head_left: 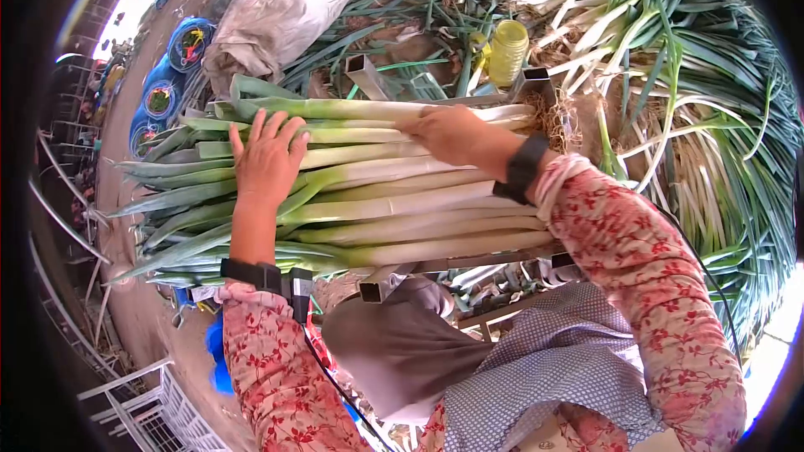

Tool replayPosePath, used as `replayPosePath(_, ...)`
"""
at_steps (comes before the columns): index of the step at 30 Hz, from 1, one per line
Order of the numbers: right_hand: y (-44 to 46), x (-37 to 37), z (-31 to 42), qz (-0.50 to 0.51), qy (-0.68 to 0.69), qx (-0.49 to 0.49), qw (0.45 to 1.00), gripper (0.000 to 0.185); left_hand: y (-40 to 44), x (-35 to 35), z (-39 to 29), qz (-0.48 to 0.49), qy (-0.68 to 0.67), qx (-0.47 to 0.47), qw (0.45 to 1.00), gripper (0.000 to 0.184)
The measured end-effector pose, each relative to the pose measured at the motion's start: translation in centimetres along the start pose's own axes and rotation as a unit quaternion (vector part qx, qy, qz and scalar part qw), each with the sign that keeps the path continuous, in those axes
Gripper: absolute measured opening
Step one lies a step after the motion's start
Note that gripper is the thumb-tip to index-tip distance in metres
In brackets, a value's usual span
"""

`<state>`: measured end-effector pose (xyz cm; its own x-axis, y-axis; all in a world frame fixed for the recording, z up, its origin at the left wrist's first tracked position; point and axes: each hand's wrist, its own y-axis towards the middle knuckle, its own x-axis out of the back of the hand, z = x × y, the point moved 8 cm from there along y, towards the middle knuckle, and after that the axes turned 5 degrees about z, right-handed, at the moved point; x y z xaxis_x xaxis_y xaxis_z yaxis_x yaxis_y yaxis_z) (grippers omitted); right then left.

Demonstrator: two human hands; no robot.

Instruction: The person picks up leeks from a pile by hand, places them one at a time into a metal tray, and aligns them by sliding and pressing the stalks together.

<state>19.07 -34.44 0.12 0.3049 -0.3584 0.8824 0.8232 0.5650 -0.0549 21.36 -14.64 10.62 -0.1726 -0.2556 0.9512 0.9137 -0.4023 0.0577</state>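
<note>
Leeks (394, 211) lie side by side in a thick layer in front of me, green leaves to the left and white stems with roots to the right. My left hand (266, 157) rests on the green part of the upper leeks, its fingers spread out flat. Over the white stems, my right hand (456, 141) has its fingers bent together around an upper leek; the fingertips are partly hidden. A dark band circles each wrist.
Square metal tube ends (365, 75) stick out around the leeks. A large heap of leeks (720, 92) fills the right side. Behind stand a yellow plastic jar (507, 52) and a pale sack (285, 12). A white crate (159, 410) sits at lower left.
</note>
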Motion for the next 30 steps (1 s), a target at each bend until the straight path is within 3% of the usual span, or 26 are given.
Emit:
replayPosePath(4,-3.0,2.6,-4.6,0.067,-0.038,-0.059,0.995,0.025,1.0,0.0,-0.5,0.002,0.025,-0.037,0.999,0.034)
replayPosePath(6,-4.8,4.8,-4.9,0.015,-0.040,-0.036,0.998,0.019,1.4,1.0,-0.2,0.040,0.026,-0.057,0.997,0.035)
replayPosePath(10,-5.1,6.1,-3.5,-0.019,-0.109,-0.070,0.991,0.015,1.7,4.4,1.0,0.025,0.048,-0.072,0.996,0.036)
replayPosePath(11,-5.2,6.4,-3.0,-0.029,-0.108,-0.084,0.990,0.015,1.5,4.6,1.2,-0.023,0.054,-0.082,0.995,0.038)
replayPosePath(15,-5.7,5.8,-1.3,-0.121,-0.115,-0.011,0.986,0.012,1.7,2.2,1.8,-0.006,0.086,0.011,0.996,0.037)
replayPosePath(18,-5.6,4.9,-5.2,0.008,-0.061,-0.139,0.988,0.019,1.6,0.7,1.6,0.034,0.035,0.012,0.999,0.037)
replayPosePath(20,-5.7,4.2,-5.9,0.032,-0.008,-0.103,0.994,0.025,0.8,1.8,1.2,0.049,-0.023,-0.018,0.998,0.037)
replayPosePath(23,-5.6,4.0,-5.4,0.048,-0.010,-0.088,0.995,0.024,0.2,2.8,1.7,0.098,0.022,0.030,0.995,0.045)
replayPosePath(26,-5.8,3.6,-5.0,0.062,-0.060,-0.072,0.994,0.022,0.0,1.8,5.1,0.205,0.031,0.191,0.960,0.054)
replayPosePath(28,-5.9,2.8,-4.5,0.087,-0.151,-0.035,0.984,0.020,-0.8,-2.1,11.5,0.167,-0.004,0.155,0.974,0.058)
replayPosePath(30,-6.7,2.9,-4.6,0.030,-0.131,-0.017,0.991,0.016,-2.3,-3.4,13.4,0.147,-0.023,0.160,0.976,0.060)
